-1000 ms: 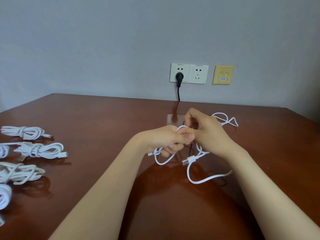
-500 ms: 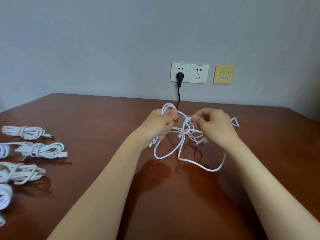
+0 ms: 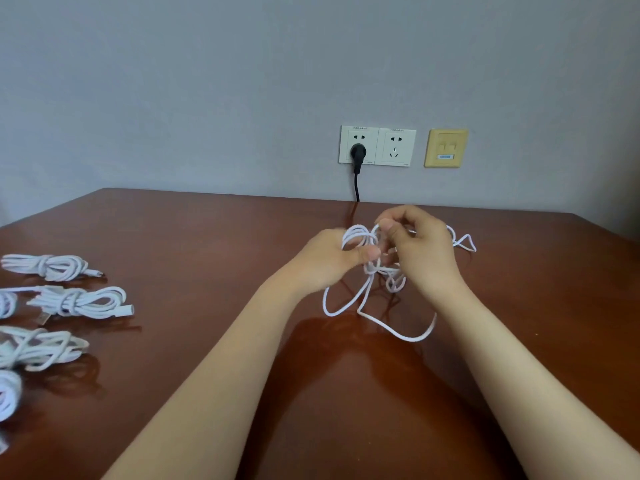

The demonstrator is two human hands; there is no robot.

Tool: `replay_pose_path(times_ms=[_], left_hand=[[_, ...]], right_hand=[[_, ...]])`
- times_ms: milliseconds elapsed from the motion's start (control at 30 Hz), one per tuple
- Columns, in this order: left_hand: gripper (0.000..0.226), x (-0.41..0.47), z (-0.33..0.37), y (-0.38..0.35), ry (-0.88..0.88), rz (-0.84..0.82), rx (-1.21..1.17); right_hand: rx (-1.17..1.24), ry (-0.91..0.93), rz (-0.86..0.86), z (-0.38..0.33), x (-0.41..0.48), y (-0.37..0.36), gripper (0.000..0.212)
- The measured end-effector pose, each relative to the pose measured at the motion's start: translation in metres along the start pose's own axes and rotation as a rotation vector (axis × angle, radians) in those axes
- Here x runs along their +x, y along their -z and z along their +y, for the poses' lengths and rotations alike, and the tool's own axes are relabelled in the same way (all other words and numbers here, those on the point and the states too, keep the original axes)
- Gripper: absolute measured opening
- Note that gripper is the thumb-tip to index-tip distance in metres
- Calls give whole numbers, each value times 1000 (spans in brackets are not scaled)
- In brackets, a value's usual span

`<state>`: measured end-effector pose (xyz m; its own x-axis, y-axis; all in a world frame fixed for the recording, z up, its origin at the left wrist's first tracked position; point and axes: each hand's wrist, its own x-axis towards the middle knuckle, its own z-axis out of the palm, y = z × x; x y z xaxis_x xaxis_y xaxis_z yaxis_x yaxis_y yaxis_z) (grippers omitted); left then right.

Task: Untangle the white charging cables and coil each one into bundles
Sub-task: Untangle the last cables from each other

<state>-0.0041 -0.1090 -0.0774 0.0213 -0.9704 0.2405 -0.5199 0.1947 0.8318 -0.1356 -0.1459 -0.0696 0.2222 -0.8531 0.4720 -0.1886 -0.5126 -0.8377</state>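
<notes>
While both hands are raised above the table (image 3: 207,254), the head view shows one white cable (image 3: 358,234) held between them. Several turns of it stand roughly upright as a small coil just above the left thumb (image 3: 369,252), their long axis running up and down. Below the fingertips, slack strands drop to the tabletop and spread into two open loops lying toward the person. A further stretch passes behind the right hand (image 3: 426,251) and ends in a small triangular loop to its right.

Left hand (image 3: 329,258): fingers curled, thumb pressed across the coil's base, gripping it. Right hand: thumb and forefinger tips (image 3: 393,232) closed together on a strand at the top of the coil; other fingers curled.

The cable is thin, round, smooth and glossy. The table is polished reddish-brown wood, reflecting both forearms.

Well left of the left hand lie four wrapped white bundles (image 3: 79,301), each elongated and cinched around its middle.
</notes>
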Motion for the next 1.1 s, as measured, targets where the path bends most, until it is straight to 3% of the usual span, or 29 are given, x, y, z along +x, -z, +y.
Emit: replay_pose_path(times_ms=[67,167,267,367,433,567,667,833,933,1100], left_hand=[[11,0,0,0,3,17,26],[15,1,-2,3,47,149,11],[21,4,-4,2,88,243,21],[25,3,-4,3,82,273,-21],[25,1,-2,6,82,245,-55],[25,0,1,9,115,168,-79],[28,-1,-1,9,119,221,-68],[2,-4,6,5,104,217,-117],[8,-1,6,2,149,279,-71],[19,-2,8,3,326,278,-82]], right_hand=[[75,-18,25,-1,1,0,27],[-52,68,105,1,-1,1,29],[-226,46,-26,-2,-6,-4,12],[-416,10,-208,-2,-6,-6,28],[-351,1,-209,-3,-4,-3,29],[-119,-118,-39,3,3,2,30],[-68,-161,-35,5,4,5,29],[-121,-104,-74,2,1,2,29],[-84,-114,-55,2,-1,-2,25],[-22,-136,179,-1,2,-1,18]])
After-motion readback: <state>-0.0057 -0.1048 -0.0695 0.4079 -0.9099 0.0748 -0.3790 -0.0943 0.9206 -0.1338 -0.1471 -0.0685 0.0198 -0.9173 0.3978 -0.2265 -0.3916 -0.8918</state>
